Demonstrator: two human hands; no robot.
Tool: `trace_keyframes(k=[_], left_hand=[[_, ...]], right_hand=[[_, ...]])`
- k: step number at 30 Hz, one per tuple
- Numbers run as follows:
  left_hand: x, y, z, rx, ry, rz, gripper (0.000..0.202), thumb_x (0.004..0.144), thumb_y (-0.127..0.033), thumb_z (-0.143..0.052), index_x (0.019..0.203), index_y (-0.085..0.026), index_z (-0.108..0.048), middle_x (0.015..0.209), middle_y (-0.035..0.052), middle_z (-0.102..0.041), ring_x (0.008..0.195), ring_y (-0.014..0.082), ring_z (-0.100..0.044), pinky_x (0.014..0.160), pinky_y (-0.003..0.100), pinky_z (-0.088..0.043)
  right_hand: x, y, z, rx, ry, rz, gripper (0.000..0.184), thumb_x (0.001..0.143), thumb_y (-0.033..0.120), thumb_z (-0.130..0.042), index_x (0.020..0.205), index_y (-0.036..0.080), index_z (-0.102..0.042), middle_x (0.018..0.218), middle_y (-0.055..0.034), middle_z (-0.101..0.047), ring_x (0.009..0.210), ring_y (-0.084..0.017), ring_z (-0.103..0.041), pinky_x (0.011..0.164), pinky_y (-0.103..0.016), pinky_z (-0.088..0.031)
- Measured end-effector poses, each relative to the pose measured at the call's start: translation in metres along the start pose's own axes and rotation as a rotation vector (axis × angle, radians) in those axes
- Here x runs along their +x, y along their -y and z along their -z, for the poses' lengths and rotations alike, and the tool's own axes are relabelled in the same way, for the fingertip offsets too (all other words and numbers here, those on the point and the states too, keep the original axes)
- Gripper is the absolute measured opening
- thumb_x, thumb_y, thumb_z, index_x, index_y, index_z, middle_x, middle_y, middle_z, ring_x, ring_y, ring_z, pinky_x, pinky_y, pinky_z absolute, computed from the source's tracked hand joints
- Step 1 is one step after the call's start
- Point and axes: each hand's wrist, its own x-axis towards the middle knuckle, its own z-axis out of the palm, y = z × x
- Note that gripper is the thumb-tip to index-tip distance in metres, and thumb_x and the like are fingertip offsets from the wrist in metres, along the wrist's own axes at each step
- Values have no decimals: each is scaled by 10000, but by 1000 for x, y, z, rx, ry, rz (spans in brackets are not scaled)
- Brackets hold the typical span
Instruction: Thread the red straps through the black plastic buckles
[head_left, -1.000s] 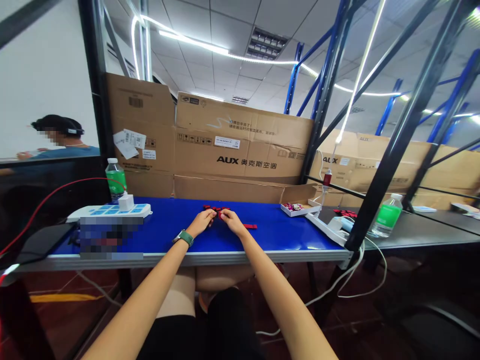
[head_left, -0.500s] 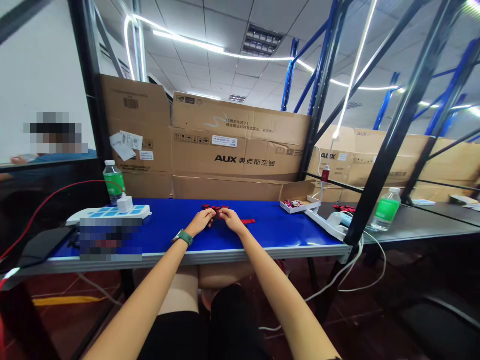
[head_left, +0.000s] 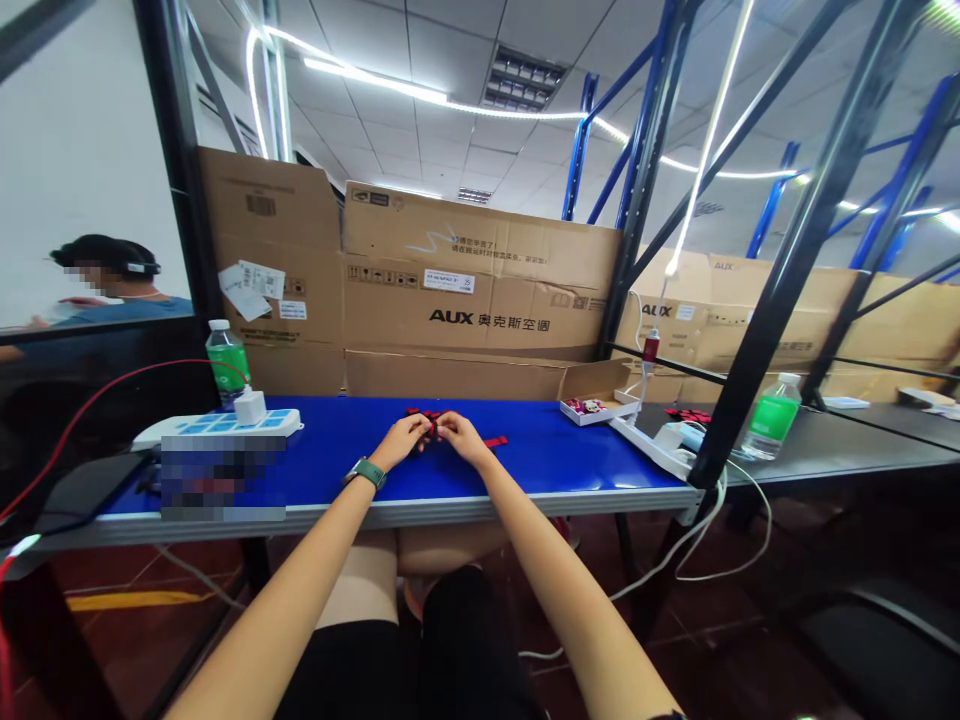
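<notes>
Nearest first: black shorts [head_left: 461,640] and both forearms below the bench edge, with a green-banded watch [head_left: 367,472] on the left wrist. Forearms pass over the metal-edged blue tabletop [head_left: 555,468] and converge near its middle.

Left hand [head_left: 405,438]: thumb and fingers pinched together on a small red piece [head_left: 433,429]. Right hand [head_left: 460,438]: fingertips closed on the same piece from the other side, as far as can be judged; the contact itself is too small to resolve. The piece sits between the two sets of fingertips, just above the tabletop or resting on it (cannot tell which).

Handling, judged by eye: very light, probably flexible like webbing or fabric, little risk of breakage. Its smallness is the difficulty; best gripped at opposite ends by thumb and forefinger, leaving the middle free. Slipperiness not determinable.

A flat red strip [head_left: 496,441] lies just beside the right hand; more red pieces [head_left: 421,412] lie just beyond the fingers, partly hidden.

Farther out, left: a white power strip [head_left: 214,428] with a charger plug [head_left: 250,408] seated in it, and a green-labelled bottle [head_left: 227,362] behind. Right: an open white box [head_left: 589,417] of small pink-and-white items. Behind everything stands an AUX cardboard panel [head_left: 480,295]. At far left, a co-worker in a blue top [head_left: 150,310] sits beyond the rack post.
</notes>
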Motion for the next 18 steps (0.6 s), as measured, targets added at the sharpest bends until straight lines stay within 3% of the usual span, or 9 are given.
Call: trace_keyframes(k=[3,5,9,14,18], left_hand=[[0,-2,1,-2,-17,9,365,853,-487,-596,973,-148,-658,651,-1,-635,558,139,-602,592,254,-469],[0,-4,0,-23,-22,22,357,808,-431,-648,1010,-137,-672,638,2,-645,592,156,-632,648,280,-502],[0,-2,-3,-116,-62,62,384,715,-355,-729,1023,-139,-651,809,54,-725,664,181,-697,713,327,-556],[-2,5,-2,-73,-135,127,348,669,-302,-753,966,-167,-632,734,47,-736,688,220,-726,686,335,-587],[-2,5,-1,-29,-139,124,257,677,-299,-745,878,-161,-665,731,64,-746,698,225,-730,674,323,-589]], right_hand=[[-3,5,1,-26,-58,26,161,883,300,-542,1019,216,-562,701,47,-518,656,-141,-503,689,-251,-429],[-5,7,2,-71,-65,51,152,878,296,-536,1003,218,-574,691,49,-500,647,-141,-480,678,-248,-416],[-5,9,1,-121,-33,48,179,890,289,-522,1028,214,-607,708,40,-525,661,-144,-477,679,-246,-409],[-4,4,-1,-116,80,83,172,876,245,-546,990,198,-665,831,6,-630,750,-152,-553,740,-261,-429],[-3,1,-1,-187,17,38,86,802,208,-657,887,201,-666,814,0,-655,795,-170,-604,803,-286,-453]])
